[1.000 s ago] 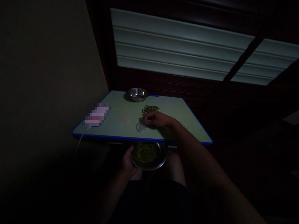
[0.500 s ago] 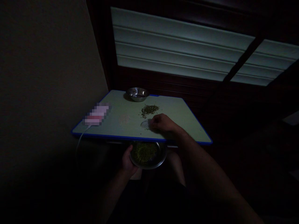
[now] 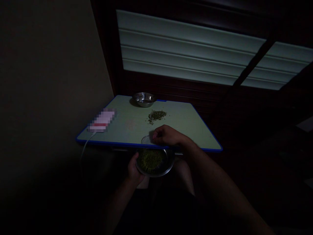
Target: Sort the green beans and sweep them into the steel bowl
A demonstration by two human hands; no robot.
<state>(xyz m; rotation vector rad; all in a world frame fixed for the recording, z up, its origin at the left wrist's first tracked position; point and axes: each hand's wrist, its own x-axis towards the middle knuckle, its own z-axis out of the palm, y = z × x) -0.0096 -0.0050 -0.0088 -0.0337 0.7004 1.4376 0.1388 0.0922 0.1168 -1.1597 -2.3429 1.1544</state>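
My left hand [image 3: 134, 169] grips the left rim of a metal bowl [image 3: 168, 170], held just below the table's front edge. Small green beans [image 3: 151, 160] lie in it, perhaps mung beans. Above the bowl, at the table's near edge, my right hand [image 3: 166, 135] is closed on a clear, round-edged piece [image 3: 146, 140] that looks like thin plastic. Its far side is hidden by my fingers. Beyond this hand a loose pile of greenish-brown beans [image 3: 156, 116] is spread on the tabletop. A faint patch of pale bits [image 3: 130, 124] lies to the left.
The pale table [image 3: 188, 120] has a blue rim. A second metal bowl [image 3: 144, 103] stands at its back. On the left lies a blurred-out phone-like thing [image 3: 101, 120] with a white cable [image 3: 84, 148] hanging over the edge. A wall and dark wooden panelling border the table.
My right hand has moved from beside the bean pile to the table's near edge, carrying the clear piece. My left hand and its bowl have hardly moved.
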